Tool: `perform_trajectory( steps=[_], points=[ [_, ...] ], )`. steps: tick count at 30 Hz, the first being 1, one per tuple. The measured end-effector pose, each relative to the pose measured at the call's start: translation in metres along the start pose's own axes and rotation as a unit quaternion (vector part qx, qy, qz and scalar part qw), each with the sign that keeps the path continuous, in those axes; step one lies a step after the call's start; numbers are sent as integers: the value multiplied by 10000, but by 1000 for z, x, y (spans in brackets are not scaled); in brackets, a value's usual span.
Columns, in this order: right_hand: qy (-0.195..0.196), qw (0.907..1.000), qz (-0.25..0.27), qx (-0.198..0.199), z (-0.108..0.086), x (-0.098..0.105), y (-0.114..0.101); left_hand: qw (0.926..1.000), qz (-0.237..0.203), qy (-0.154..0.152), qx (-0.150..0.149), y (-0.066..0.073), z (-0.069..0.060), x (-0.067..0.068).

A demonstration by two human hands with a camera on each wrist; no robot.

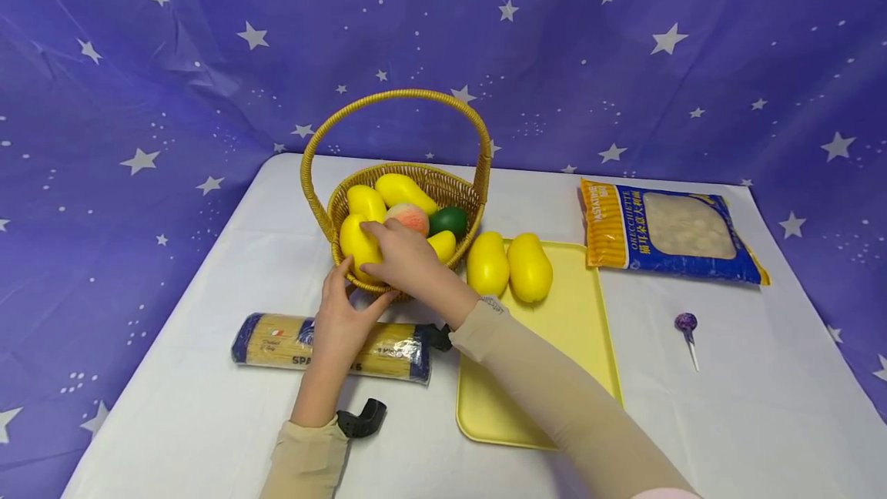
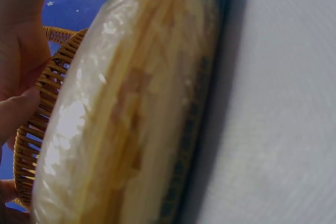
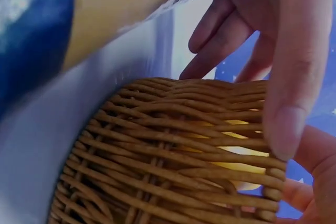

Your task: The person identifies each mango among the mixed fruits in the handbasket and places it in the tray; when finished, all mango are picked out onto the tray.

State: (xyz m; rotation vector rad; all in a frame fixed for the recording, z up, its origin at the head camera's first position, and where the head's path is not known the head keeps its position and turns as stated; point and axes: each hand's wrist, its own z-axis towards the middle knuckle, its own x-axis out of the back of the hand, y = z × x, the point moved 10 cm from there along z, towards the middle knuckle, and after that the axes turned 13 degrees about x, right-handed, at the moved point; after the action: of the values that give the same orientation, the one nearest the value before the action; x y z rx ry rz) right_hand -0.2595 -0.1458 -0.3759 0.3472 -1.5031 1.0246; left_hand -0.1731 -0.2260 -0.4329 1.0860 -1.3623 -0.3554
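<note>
In the head view, a wicker basket [image 1: 416,168] with a tall arched handle holds yellow mangoes, a peach [image 1: 407,218] and a dark green fruit [image 1: 449,221]. My right hand [image 1: 409,256] reaches in from the right and grips the front-left mango [image 1: 357,241] with thumb and fingers. Spread at the front-left of the basket, my left hand [image 1: 341,322] touches near the rim with fingertips and thumb, above a spaghetti pack [image 1: 277,341]. The left wrist view shows this pack [image 2: 142,103] large and blurred. Woven basket wall [image 3: 173,156] fills much of the right wrist view.
Two mangoes [image 1: 530,268] lie side by side at the top-left of a yellow tray [image 1: 547,437]. An orecchiette bag [image 1: 675,233] lies at the back right. Nearer the front right is a purple lollipop [image 1: 686,323]. A starry purple cloth [image 1: 443,37] hangs behind.
</note>
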Motion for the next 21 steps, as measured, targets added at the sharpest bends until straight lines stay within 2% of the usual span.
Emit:
perform_trajectory(
  steps=[11, 21],
  points=[
    [85, 9996, -235, 138, 6, -7, 0, 10000, -40, 5, -9, -1, 0, -1],
    [283, 9993, -193, 171, 8, -6, 0, 10000, -11, -21, 50, -3, 1, -1]
  ],
)
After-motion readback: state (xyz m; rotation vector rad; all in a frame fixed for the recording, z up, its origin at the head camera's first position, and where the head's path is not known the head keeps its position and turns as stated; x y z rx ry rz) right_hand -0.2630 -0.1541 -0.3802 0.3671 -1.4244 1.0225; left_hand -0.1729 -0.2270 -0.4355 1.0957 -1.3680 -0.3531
